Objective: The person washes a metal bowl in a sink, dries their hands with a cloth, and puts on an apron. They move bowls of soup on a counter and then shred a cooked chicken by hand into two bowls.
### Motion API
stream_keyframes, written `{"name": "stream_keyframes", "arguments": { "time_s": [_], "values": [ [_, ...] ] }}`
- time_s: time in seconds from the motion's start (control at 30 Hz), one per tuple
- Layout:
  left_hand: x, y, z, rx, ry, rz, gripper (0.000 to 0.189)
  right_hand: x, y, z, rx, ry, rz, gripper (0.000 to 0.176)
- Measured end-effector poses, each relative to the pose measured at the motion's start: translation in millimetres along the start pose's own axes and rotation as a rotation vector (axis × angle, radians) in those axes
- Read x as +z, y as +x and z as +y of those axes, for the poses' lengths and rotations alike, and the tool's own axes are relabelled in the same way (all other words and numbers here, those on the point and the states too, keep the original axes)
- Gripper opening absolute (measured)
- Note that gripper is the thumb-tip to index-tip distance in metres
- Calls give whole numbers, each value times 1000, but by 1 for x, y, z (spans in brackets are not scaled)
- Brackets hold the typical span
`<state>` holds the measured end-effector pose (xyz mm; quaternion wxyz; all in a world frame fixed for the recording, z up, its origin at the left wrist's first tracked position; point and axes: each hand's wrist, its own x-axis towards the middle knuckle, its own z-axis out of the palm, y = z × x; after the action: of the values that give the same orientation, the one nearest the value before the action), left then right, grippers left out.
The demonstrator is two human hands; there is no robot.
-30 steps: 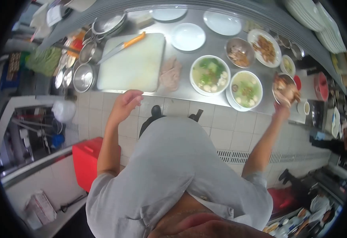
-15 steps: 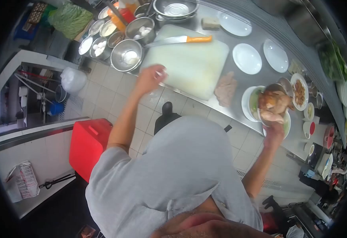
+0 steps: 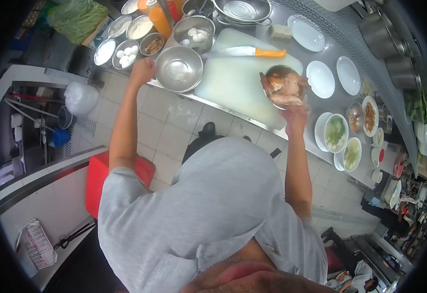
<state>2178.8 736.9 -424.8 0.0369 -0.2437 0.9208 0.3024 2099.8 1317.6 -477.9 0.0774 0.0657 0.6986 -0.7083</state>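
Observation:
My left hand [image 3: 142, 73] is closed at the left rim of a wide steel bowl [image 3: 179, 73] near the counter's front edge. My right hand [image 3: 296, 117] grips the rim of a smaller steel bowl [image 3: 273, 101], which holds a browned chicken [image 3: 282, 84] and a pale piece of meat. This bowl is over the right part of the pale cutting board [image 3: 233, 88]. Across the board's far side lies a knife [image 3: 267, 52] with an orange handle.
Steel bowls of eggs [image 3: 125, 54], sauce bottles [image 3: 158, 20] and a leafy bag [image 3: 79, 22] are at the upper left. White plates [image 3: 321, 79], soup bowls [image 3: 336, 133] and a dish of brown pieces [image 3: 370, 116] stand at right. A red bin [image 3: 96, 183] stands at left.
My right hand has brought the bowl of chicken left, from above the soup bowls to over the board. My left hand has moved left to the wide bowl's rim. The view has shifted.

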Motion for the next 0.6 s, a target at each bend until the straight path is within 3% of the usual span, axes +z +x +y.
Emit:
{"name": "stream_keyframes", "arguments": {
  "time_s": [0.1, 0.23, 0.3, 0.4, 0.5, 0.6],
  "values": [
    [-22, -7, 1, -110, -304, -46, 13, 32, -3, -21, 178, 264, 93, 4],
    [-60, -46, -24, -69, -863, 50, 13, 19, 2, -13, 120, 12, -80, 15],
    [-77, -72, -41, -70, -1073, 125, 15, 18, -14, -34, 277, 136, -62, 19],
    [-61, -105, -112, 64, -1853, -103, 20, -4, -36, -29, 227, -104, -181, 22],
    [-22, -146, -134, -61, -2212, 110, 23, -13, -58, -32, 216, -362, -319, 24],
    [2, -178, -116, -259, -2023, 409, 21, 4, -67, -48, 62, -540, -521, 24]
  ]
}}
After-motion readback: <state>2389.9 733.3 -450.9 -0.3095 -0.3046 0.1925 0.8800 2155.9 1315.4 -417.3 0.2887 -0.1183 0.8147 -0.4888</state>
